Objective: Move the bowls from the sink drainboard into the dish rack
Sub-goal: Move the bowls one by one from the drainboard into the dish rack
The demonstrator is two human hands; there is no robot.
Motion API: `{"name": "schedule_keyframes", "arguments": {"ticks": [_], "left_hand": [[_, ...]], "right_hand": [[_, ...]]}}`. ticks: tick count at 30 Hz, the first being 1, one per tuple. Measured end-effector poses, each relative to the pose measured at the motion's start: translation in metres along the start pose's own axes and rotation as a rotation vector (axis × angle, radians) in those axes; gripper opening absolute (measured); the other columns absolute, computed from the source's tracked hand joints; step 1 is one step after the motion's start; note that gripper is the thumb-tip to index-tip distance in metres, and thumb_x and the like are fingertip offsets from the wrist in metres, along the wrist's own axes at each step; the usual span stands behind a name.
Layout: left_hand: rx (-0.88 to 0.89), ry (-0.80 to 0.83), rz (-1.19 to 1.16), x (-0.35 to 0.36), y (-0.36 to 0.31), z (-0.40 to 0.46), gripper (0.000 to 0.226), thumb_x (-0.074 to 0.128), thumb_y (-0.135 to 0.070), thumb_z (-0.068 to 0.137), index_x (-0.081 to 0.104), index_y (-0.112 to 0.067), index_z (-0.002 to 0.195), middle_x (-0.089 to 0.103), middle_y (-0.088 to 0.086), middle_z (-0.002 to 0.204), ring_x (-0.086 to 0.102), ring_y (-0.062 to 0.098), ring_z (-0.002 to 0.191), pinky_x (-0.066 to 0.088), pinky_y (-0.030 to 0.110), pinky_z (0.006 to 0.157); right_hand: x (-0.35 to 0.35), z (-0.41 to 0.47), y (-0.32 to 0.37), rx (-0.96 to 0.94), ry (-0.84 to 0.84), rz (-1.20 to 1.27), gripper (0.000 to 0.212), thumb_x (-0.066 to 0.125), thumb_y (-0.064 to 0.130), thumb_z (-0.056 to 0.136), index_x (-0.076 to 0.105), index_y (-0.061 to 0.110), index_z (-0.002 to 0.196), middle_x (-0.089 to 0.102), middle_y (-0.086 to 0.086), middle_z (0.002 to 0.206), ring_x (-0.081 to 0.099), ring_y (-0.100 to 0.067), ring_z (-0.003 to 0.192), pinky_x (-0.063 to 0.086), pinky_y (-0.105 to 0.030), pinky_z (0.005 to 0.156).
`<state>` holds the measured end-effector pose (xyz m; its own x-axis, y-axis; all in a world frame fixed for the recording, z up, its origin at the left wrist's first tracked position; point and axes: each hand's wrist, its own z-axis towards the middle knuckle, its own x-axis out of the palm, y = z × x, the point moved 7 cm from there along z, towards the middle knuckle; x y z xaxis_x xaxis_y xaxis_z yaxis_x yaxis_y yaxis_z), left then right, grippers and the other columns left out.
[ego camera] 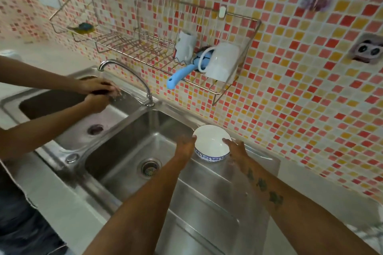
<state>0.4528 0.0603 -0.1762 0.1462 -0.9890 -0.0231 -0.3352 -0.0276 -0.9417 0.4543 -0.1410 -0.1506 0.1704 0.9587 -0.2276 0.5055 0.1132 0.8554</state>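
Note:
A white bowl (pixel 211 141) with a blue patterned outside stands upright at the far end of the steel drainboard (pixel 207 203), right of the sink basin. My left hand (pixel 185 147) presses against its left side and my right hand (pixel 236 149) against its right side, so both hands hold it. The wire dish rack (pixel 145 47) hangs on the tiled wall above the sink; its middle slots are bare.
Two white mugs (pixel 222 61) and a blue-handled utensil (pixel 178 76) lie in the rack's right end. Another person's hands (pixel 99 91) rinse something under the faucet (pixel 128 76) over the left basin. The right basin (pixel 134 151) lies beside my left arm.

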Motion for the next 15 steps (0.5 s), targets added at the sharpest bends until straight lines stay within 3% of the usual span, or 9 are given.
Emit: {"name": "schedule_keyframes", "arguments": {"ticks": [2, 6, 10, 12, 13, 14, 15], "left_hand": [[-0.021, 0.011, -0.04, 0.005, -0.011, -0.009, 0.049, 0.058, -0.027, 0.095, 0.047, 0.0, 0.134, 0.053, 0.019, 0.138, 0.054, 0.037, 0.122, 0.048, 0.05, 0.103], [-0.043, 0.057, -0.053, 0.024, -0.003, -0.01, 0.067, 0.057, -0.03, 0.094, 0.023, -0.011, 0.148, 0.035, 0.011, 0.151, 0.043, 0.034, 0.135, 0.041, 0.051, 0.11], [-0.004, 0.046, -0.042, 0.034, 0.005, -0.006, 0.087, 0.07, -0.025, 0.074, 0.024, -0.008, 0.146, 0.036, 0.018, 0.151, 0.042, 0.035, 0.134, 0.039, 0.05, 0.111], [0.055, 0.059, -0.092, 0.036, 0.005, -0.006, 0.094, 0.077, -0.02, 0.063, 0.029, -0.013, 0.144, 0.046, 0.012, 0.147, 0.05, 0.024, 0.127, 0.045, 0.041, 0.107], [0.084, 0.091, -0.121, 0.038, 0.006, -0.005, 0.105, 0.089, -0.029, 0.053, 0.034, -0.022, 0.142, 0.058, 0.0, 0.137, 0.058, 0.012, 0.117, 0.051, 0.032, 0.1], [0.094, 0.114, -0.13, 0.038, 0.005, -0.006, 0.124, 0.092, -0.053, 0.031, 0.037, -0.028, 0.14, 0.066, -0.013, 0.125, 0.063, 0.005, 0.109, 0.054, 0.023, 0.091], [0.074, 0.111, -0.101, 0.036, 0.0, -0.008, 0.146, 0.078, -0.074, 0.012, 0.034, -0.024, 0.142, 0.068, -0.013, 0.12, 0.065, 0.008, 0.108, 0.054, 0.022, 0.088]], "right_hand": [[0.004, 0.004, -0.005, 0.013, 0.002, -0.015, 0.068, 0.066, 0.019, 0.088, 0.031, 0.009, 0.145, 0.042, -0.014, 0.145, 0.046, -0.037, 0.129, 0.046, -0.052, 0.1], [0.018, 0.003, -0.026, 0.113, 0.091, 0.049, 0.065, 0.059, 0.012, 0.092, 0.025, 0.023, 0.146, 0.034, -0.014, 0.149, 0.041, -0.039, 0.131, 0.046, -0.06, 0.099], [0.026, 0.008, -0.03, 0.123, 0.133, 0.224, 0.037, 0.049, 0.025, 0.099, 0.035, 0.027, 0.134, 0.04, -0.013, 0.145, 0.047, -0.035, 0.116, 0.044, -0.06, 0.102], [0.028, 0.012, -0.033, 0.129, 0.157, 0.275, 0.04, 0.05, 0.032, 0.099, 0.038, 0.026, 0.136, 0.045, -0.011, 0.142, 0.048, -0.031, 0.112, 0.046, -0.059, 0.101], [0.028, 0.013, -0.034, 0.125, 0.165, 0.276, 0.044, 0.051, 0.034, 0.098, 0.038, 0.027, 0.139, 0.046, -0.01, 0.142, 0.049, -0.03, 0.113, 0.047, -0.058, 0.1], [0.029, 0.012, -0.034, 0.114, 0.169, 0.266, 0.046, 0.051, 0.036, 0.098, 0.037, 0.027, 0.141, 0.046, -0.009, 0.141, 0.049, -0.029, 0.113, 0.047, -0.056, 0.099], [0.029, 0.012, -0.034, 0.113, 0.169, 0.254, 0.046, 0.05, 0.037, 0.098, 0.037, 0.028, 0.141, 0.047, -0.008, 0.141, 0.049, -0.028, 0.113, 0.048, -0.054, 0.097]]}}
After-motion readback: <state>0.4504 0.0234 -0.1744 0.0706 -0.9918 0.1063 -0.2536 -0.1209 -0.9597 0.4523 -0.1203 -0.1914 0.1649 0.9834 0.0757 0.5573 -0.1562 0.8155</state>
